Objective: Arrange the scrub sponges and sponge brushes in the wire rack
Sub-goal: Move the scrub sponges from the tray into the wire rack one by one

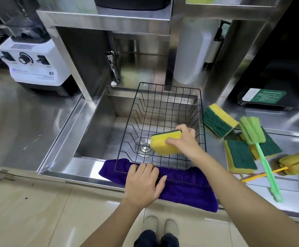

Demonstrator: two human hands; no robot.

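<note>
A black wire rack [163, 104] sits over the steel sink. My right hand [184, 139] grips a yellow scrub sponge [163, 142] inside the rack, above its wire bottom. My left hand [143, 182] rests on the rack's near rim, fingers curled over the wire. On the counter to the right lie three yellow-and-green scrub sponges: one [218, 120] beside the rack, one [239, 155] nearer me, and one [268, 145] partly under a green sponge brush [252, 130]. A yellow sponge brush [298, 163] lies at the far right.
A purple cloth [189, 188] hangs over the sink's front edge under the rack. The faucet [113, 68] stands behind the sink [95, 125]. A white blender base [32, 65] stands at the back left. A steel shelf frame rises behind, with a white pump bottle [191, 50].
</note>
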